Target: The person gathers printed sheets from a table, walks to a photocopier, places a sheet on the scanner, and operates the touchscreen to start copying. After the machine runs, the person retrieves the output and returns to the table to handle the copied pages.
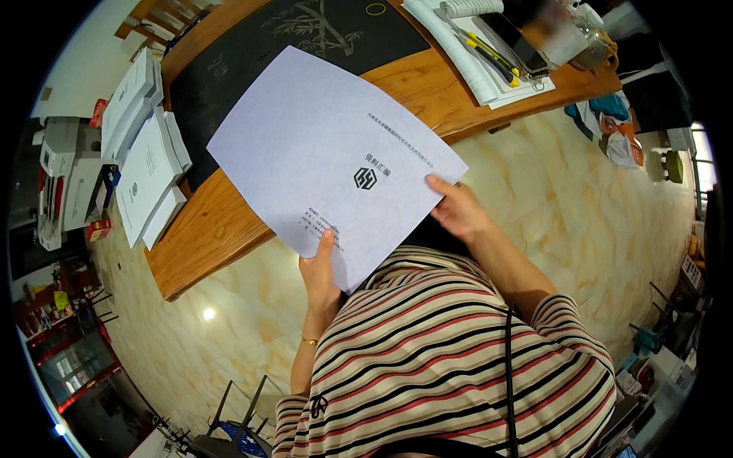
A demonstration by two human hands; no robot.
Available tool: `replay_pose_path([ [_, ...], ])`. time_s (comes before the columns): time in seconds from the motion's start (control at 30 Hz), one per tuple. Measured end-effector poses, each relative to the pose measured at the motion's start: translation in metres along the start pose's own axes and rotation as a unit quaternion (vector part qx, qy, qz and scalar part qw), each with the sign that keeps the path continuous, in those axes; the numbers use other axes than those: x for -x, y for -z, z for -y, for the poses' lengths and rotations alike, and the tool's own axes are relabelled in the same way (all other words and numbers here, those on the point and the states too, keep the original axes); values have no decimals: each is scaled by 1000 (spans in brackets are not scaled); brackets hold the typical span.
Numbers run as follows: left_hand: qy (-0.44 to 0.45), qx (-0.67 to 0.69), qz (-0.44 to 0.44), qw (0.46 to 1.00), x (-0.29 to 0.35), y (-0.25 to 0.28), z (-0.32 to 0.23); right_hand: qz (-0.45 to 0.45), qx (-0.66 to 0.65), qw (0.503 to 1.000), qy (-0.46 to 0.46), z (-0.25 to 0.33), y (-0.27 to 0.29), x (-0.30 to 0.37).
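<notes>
We see a white document (298, 130) held before the striped shirt (435, 343), its far part overlapping the wooden bench (202, 244) in our view. The left grip (319, 276) pinches its near edge, thumb on the cover; the right grip (461, 213) pinches its right corner likewise. White booklets (146, 172) lie stacked at left; a yellow cutter (493, 59) rests on papers (473, 76) at upper right.

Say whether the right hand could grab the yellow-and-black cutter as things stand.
Probably not yet: the right hand holds the white booklet, though the yellow-and-black cutter lies uncovered on papers.
</notes>
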State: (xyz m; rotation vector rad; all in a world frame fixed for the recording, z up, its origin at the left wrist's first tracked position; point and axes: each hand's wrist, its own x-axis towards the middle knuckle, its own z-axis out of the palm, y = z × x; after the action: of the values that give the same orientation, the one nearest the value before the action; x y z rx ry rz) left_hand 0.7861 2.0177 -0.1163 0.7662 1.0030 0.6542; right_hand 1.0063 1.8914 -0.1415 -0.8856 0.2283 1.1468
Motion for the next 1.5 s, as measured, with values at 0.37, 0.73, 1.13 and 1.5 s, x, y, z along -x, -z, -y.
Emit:
replay_pose_path([
  [0.37, 28, 27, -7, 999, 4, 10, 24, -28, 13, 993, 112, -47, -46, 23],
  [0.73, -445, -201, 13, 873, -7, -19, -60, 194, 450, 771, 406, 82, -194, 88],
  [1.13, -555, 8, 81, 828, -20, 5, -149, 398, 607, 600, 336, 114, -245, 96],
  [1.5, -414, -76, 141, 896, -57, 9, -138, 353, 429, 740, 380, 78, -180, -50],
])
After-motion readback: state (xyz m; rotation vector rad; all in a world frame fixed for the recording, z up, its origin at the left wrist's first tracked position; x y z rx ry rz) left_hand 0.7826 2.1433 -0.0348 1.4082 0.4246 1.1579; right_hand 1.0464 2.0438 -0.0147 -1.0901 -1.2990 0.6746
